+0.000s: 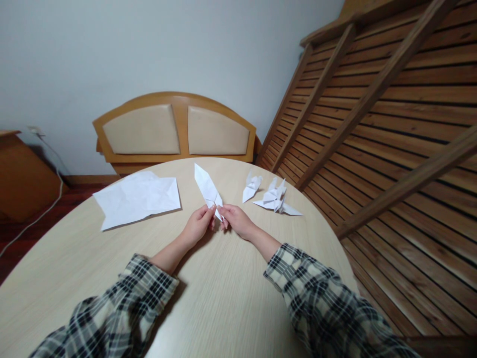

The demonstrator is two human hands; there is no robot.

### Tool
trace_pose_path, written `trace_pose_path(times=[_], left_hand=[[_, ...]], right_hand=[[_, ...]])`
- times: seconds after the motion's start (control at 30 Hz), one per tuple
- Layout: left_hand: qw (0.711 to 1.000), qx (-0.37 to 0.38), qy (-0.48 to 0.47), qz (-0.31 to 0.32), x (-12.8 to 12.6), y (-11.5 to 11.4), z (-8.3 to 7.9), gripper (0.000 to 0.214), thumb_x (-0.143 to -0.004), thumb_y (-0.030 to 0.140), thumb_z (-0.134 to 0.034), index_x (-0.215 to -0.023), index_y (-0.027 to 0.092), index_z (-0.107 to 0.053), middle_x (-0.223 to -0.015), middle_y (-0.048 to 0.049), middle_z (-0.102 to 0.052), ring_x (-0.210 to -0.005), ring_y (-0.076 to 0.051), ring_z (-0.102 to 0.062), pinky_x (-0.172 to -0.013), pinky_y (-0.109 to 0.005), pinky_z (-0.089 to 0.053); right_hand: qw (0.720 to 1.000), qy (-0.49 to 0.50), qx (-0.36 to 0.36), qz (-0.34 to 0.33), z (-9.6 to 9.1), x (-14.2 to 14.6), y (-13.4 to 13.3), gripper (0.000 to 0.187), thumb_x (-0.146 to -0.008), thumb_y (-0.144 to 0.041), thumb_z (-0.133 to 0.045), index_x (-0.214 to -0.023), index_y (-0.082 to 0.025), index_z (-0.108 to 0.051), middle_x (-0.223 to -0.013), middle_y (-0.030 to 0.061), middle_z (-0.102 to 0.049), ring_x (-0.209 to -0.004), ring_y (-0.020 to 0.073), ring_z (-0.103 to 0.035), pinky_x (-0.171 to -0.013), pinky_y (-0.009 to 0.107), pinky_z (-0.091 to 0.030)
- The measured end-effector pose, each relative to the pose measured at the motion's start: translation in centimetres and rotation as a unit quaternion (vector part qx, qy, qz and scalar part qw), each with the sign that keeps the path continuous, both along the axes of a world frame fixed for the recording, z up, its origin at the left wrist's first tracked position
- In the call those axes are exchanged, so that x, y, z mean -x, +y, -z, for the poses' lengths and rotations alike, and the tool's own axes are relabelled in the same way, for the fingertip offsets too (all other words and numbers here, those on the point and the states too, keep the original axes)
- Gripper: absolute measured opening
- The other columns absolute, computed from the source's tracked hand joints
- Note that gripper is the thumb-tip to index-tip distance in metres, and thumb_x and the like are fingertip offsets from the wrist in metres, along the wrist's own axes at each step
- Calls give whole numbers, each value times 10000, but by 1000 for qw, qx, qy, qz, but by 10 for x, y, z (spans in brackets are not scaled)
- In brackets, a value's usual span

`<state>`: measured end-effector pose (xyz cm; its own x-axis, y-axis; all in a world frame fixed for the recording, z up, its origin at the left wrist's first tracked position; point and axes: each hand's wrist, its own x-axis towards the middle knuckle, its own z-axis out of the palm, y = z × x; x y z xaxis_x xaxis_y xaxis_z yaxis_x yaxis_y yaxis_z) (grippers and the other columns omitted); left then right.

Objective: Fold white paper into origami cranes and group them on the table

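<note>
1. White folded strip (207,185): between both hands, its long pointed end reaching beyond them.
2. Left hand (198,224): pinching the strip's near end, thumb on top.
3. Right hand (237,220): gripping that same end from the other side.
4. Right of the right hand and farther out: folded figures (274,196).
5. Left of the left hand: creased paper (137,196).
6. Beneath both: table (223,288).

The table (231,283) has loose paper (139,196) on its left, paper cranes (275,195) on its right and a folded paper (205,184) between them; a headboard (184,127) behind, a slatted panel (391,119) rightward, a cabinet (30,179) leftward.
</note>
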<state>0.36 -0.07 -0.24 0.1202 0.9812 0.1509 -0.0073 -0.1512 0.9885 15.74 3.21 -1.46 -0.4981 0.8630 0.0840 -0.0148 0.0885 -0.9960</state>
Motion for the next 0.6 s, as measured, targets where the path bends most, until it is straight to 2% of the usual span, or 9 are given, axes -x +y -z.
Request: trace_pose_path(times=[0.13, 0.23, 0.43, 0.6], left_hand=[[999, 12, -21, -31, 0, 2, 2, 477, -835, 624, -628, -659, 194, -523, -523, 40, -515, -478, -120, -490, -510, -260, -384], [998, 19, -34, -42, 0, 2, 1, 465, -831, 613, -626, -658, 195, -517, -523, 44, -511, -473, -114, -486, -506, -255, -387], [999, 24, -14, -24, -1, -1, -5, 437, -792, 594, -653, -675, 183, -557, -521, 39, -525, -483, -116, -481, -504, -250, -380], [1000, 13, 11, 7, -2, -1, -6, 493, -797, 635, -616, -609, 184, -551, -514, 18, -532, -495, -121, -475, -529, -263, -375]], right_hand=[[1000, 9, 1, -17, -1, 0, -1, 479, -886, -644, -568, -733, -191, -551, -484, -48, -538, -459, 108, -531, -465, 219, -387], [1000, -8, 8, -9, 0, 0, -1, 456, -886, -612, -592, -701, -201, -518, -474, -54, -530, -443, 104, -527, -451, 214, -378], [1000, -24, -11, -1, 1, 0, -1, 414, -935, -523, -560, -685, -196, -519, -481, -50, -531, -422, 90, -487, -433, 206, -355], [1000, -6, -16, -4, 2, 0, 0, 438, -923, -567, -565, -704, -189, -540, -498, -43, -540, -436, 88, -482, -438, 208, -347]])
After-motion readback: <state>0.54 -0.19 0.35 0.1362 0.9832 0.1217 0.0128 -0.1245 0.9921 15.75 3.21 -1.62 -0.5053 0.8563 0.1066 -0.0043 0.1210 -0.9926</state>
